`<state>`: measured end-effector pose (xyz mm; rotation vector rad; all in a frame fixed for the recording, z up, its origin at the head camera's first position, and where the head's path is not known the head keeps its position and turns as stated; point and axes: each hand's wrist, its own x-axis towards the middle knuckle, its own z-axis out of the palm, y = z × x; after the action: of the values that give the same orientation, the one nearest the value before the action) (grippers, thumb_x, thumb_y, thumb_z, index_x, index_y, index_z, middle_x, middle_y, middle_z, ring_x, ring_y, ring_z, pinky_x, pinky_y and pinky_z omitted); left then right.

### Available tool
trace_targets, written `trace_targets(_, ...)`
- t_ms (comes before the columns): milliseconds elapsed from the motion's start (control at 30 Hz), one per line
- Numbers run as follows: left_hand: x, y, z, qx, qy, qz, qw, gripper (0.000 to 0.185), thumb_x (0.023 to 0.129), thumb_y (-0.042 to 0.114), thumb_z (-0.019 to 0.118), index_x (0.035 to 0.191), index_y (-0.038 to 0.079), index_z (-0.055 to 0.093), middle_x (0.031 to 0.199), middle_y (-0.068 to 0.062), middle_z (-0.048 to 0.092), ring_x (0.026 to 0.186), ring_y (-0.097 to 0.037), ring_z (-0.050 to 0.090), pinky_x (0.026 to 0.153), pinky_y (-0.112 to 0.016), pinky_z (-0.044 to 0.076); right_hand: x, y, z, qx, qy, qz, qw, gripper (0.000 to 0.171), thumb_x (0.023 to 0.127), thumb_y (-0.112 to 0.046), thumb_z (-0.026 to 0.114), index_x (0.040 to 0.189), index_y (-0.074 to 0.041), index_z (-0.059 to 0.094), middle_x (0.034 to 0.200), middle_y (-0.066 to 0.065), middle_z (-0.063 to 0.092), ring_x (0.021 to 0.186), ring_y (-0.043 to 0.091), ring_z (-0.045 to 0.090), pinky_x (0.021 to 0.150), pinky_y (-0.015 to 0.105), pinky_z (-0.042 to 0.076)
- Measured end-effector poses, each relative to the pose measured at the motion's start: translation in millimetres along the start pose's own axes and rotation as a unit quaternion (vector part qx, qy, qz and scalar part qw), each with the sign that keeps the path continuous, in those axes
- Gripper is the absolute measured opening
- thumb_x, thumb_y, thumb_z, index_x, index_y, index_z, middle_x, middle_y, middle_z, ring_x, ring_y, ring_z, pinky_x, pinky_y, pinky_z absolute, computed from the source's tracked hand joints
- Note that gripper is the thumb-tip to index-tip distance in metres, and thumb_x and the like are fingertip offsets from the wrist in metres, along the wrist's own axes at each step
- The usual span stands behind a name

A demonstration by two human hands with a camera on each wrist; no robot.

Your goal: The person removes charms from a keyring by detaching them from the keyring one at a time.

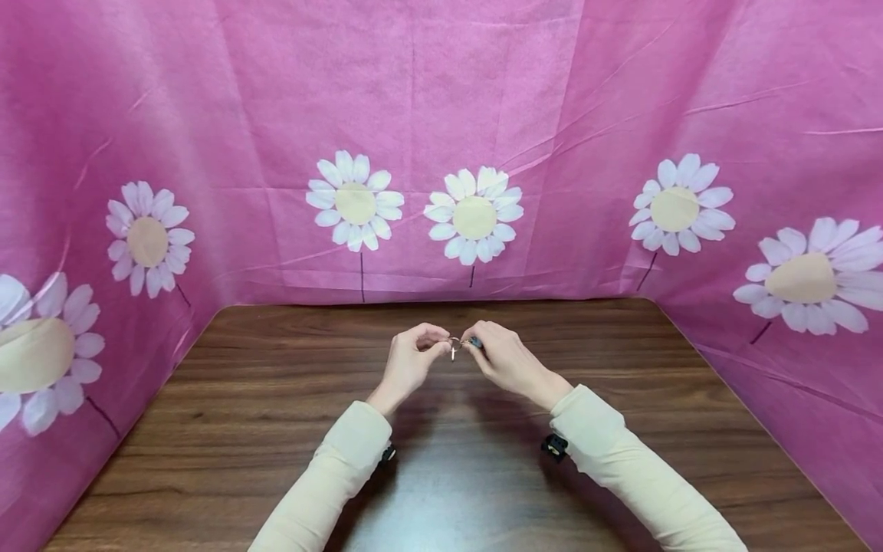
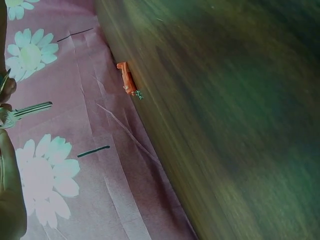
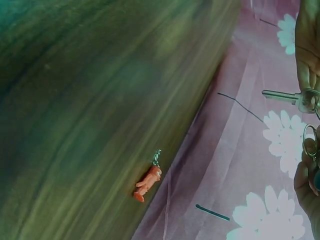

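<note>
Left hand point(image 1: 408, 360): fingers curled, tips pinched on a silver key point(image 1: 453, 351) at its head. The blade hangs free, toward 6 o'clock in the head view. The left wrist view shows the same key point(image 2: 30, 109) projecting from the fingertips point(image 2: 6, 90) at the frame's 9 o'clock edge.

Right hand point(image 1: 506, 359): fingers curled, pinching a split key ring point(image 1: 457, 341) and a small dark object that cannot be identified. In the right wrist view the ring point(image 3: 310, 142) sits just below the key head point(image 3: 306, 99), at 3 o'clock in that frame. Whether the key is already threaded on the ring cannot be determined.

Both hands meet above the centre of the wooden table point(image 1: 276, 429), clear of its surface. A small orange charm point(image 3: 146, 183) with a short chain lies at the far table edge against the pink daisy-print cloth point(image 1: 552, 115), well apart from the hands.

Fault conditions, as judged:
- Key drop. Cause: a fingertip pinch on a smooth metal head gives little hold; any twist against the ring's spring can release it.
- Ring snap-back. Cause: the coil closes if the prying pressure slackens, ejecting the key or nipping a fingertip.
- Partial threading. Cause: the key head rides only one coil and slips off when released.
- Charm left off. Cause: it lies out of immediate reach at 12 o'clock, partly against the cloth.
</note>
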<state>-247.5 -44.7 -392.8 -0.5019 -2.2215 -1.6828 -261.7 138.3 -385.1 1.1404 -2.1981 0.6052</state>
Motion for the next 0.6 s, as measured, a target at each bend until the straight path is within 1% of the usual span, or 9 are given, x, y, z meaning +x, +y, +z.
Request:
trace_targets(67, -0.5, 0.8, -0.6, -0.002, 0.001, -0.002, 1.0, 0.01, 0.078, 0.004, 0.069, 0.087, 0.001, 0.068, 0.082, -0.012, 0.071, 0.075, -0.016, 0.067, 0.069, -0.022, 0.052, 2.3, -0.6, -2.2, -0.002, 0.002, -0.01, 1.0, 0.006, 0.085, -0.009, 0.062, 0.089, -0.005, 0.059, 0.081, -0.002, 0.058, 0.072, 0.008, 0.053, 0.061, 0.024, 0.046)
trace_targets(133, -1.3, 0.9, -1.1, -0.002, 0.002, -0.002, 1.0, 0.007, 0.079, 0.004, 0.068, 0.086, 0.002, 0.068, 0.082, -0.012, 0.071, 0.074, -0.014, 0.067, 0.068, -0.023, 0.053, 3.2, -1.0, -3.3, -0.006, 0.001, -0.019, 1.0, 0.006, 0.085, -0.009, 0.061, 0.088, -0.004, 0.06, 0.082, -0.001, 0.059, 0.073, 0.008, 0.054, 0.062, 0.024, 0.047)
trace_targets(233, -2.6, 0.6, -1.5, -0.004, 0.002, -0.004, 1.0, 0.005, 0.08, 0.002, 0.066, 0.085, 0.002, 0.07, 0.082, -0.012, 0.071, 0.074, -0.016, 0.067, 0.066, -0.025, 0.053, 3.3, -1.4, -4.5, -0.014, -0.006, -0.027, 1.0, 0.006, 0.084, -0.008, 0.062, 0.088, -0.004, 0.061, 0.084, 0.0, 0.06, 0.074, 0.009, 0.055, 0.063, 0.024, 0.048)
trace_targets(333, -2.5, -0.4, -1.7, -0.004, -0.004, 0.003, 1.0, 0.007, 0.08, -0.001, 0.065, 0.084, 0.002, 0.07, 0.081, -0.013, 0.071, 0.075, -0.022, 0.068, 0.065, -0.026, 0.053, 2.9, -1.0, -5.5, -0.026, -0.012, -0.034, 0.999, 0.007, 0.082, -0.006, 0.064, 0.088, -0.005, 0.061, 0.083, 0.0, 0.06, 0.073, 0.01, 0.055, 0.063, 0.024, 0.048)
trace_targets(433, -1.3, -2.8, -1.4, 0.012, -0.013, 0.015, 0.9997, 0.009, 0.079, -0.002, 0.065, 0.083, 0.002, 0.071, 0.08, -0.013, 0.071, 0.073, -0.022, 0.068, 0.063, -0.023, 0.052, 2.8, -0.5, -6.6, -0.037, -0.02, -0.044, 0.998, 0.008, 0.081, -0.005, 0.064, 0.088, -0.005, 0.06, 0.081, 0.0, 0.058, 0.073, 0.011, 0.053, 0.063, 0.025, 0.047)
trace_targets(600, -0.7, -3.3, -1.2, 0.051, -0.028, 0.034, 0.9977, 0.01, 0.078, -0.003, 0.066, 0.082, 0.003, 0.072, 0.079, -0.009, 0.071, 0.069, -0.014, 0.066, 0.061, -0.017, 0.05, 2.7, -0.5, -6.7, -0.053, -0.044, -0.044, 0.997, 0.009, 0.081, -0.004, 0.062, 0.088, -0.006, 0.058, 0.081, 0.0, 0.057, 0.073, 0.014, 0.053, 0.064, 0.027, 0.047)
